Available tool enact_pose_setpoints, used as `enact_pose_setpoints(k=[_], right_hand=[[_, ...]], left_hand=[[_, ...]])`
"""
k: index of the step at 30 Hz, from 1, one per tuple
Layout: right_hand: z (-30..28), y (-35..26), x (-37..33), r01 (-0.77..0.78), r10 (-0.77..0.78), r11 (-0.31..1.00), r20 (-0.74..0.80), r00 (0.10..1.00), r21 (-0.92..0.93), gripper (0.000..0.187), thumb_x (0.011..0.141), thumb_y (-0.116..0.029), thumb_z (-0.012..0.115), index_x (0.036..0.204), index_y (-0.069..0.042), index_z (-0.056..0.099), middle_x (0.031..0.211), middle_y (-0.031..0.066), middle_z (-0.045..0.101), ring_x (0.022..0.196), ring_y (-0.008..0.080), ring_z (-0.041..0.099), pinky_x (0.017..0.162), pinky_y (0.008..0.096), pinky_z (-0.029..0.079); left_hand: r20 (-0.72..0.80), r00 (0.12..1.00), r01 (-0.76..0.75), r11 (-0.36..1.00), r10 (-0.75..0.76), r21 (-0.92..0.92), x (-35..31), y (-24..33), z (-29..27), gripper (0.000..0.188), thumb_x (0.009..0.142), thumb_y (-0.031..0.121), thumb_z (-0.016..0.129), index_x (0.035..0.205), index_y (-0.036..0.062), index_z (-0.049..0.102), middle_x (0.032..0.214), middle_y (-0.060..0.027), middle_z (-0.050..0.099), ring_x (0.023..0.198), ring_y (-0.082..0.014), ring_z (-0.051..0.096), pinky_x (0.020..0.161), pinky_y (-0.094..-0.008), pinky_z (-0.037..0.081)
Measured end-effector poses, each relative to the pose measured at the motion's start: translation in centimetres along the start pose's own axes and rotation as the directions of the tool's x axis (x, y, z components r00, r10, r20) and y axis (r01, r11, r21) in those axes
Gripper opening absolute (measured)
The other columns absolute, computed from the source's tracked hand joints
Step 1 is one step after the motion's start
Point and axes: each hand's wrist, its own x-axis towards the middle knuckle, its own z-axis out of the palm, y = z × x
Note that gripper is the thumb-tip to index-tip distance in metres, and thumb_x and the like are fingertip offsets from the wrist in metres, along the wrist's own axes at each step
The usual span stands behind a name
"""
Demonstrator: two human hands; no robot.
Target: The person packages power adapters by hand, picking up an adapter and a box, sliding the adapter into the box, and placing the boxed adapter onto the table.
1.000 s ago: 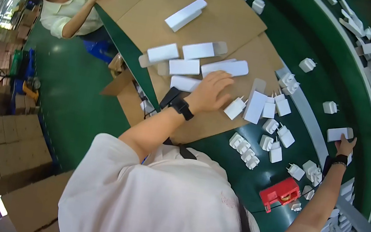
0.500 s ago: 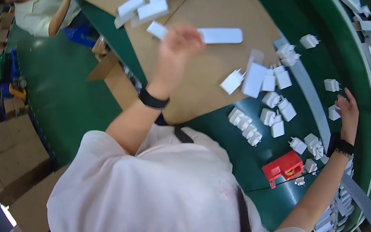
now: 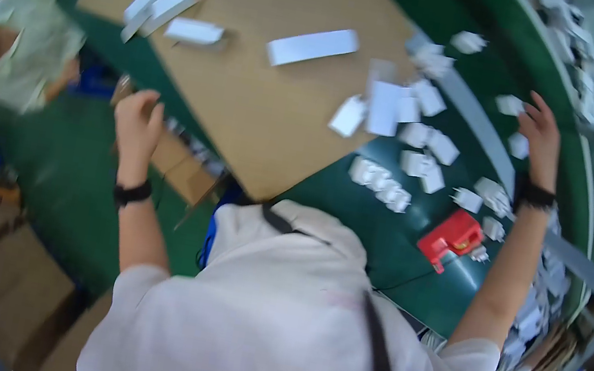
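My left hand [image 3: 137,127] is raised off the left edge of the table, fingers curled in; what they hold, if anything, I cannot make out. My right hand [image 3: 541,145] reaches over the far right of the green table, its fingers stretched and apart. Close by its fingertips lie a white plug adapter [image 3: 509,104] and another white adapter [image 3: 518,146]. On the cardboard sheet [image 3: 233,95] between my hands rests a long white box [image 3: 312,47]. A shorter white box [image 3: 194,31] lies farther left, beside several stacked white boxes [image 3: 172,3].
Several white adapters [image 3: 442,148] and a row of joined white ones [image 3: 380,184] stand on the green table. A red device [image 3: 451,239] with a cable sits near its right side. An open carton [image 3: 181,167] stands below the left edge. Another person [image 3: 23,50] is at far left.
My left hand has swung left, from above the cardboard to beyond its edge. The right hand stays by the adapters. The view has shifted, and a second person shows at lower right.
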Motion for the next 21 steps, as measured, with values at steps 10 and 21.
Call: enact_pose_setpoints(k=[10,21], right_hand=[[10.9,4.9,11.4,-0.016,-0.033,0.972,-0.202,0.979,-0.236,0.083,0.061,-0.025,0.078,0.133,-0.010,0.039,0.120,0.0178,0.053,0.106,0.0292,0.055,0.090,0.0355,0.043],[2.3,-6.0,1.0,0.060,-0.007,0.923,-0.139,0.990,0.381,0.039,0.082,-0.016,0.063,0.115,-0.002,0.047,0.104,0.0114,0.058,0.093,0.0209,0.060,0.077,0.0314,0.051]], left_hand=[[0.043,0.950,-0.285,0.913,0.311,-0.291,8.9,12.3,6.4,0.073,0.067,0.017,0.071,0.131,0.0059,0.038,0.128,-0.0185,0.043,0.119,-0.0367,0.038,0.099,-0.0477,0.030],[0.484,0.855,0.188,0.758,0.187,-0.625,11.3,19.3,7.5,0.064,0.071,0.026,0.073,0.123,0.0037,0.043,0.110,-0.0147,0.058,0.103,-0.0275,0.055,0.088,-0.0399,0.044]])
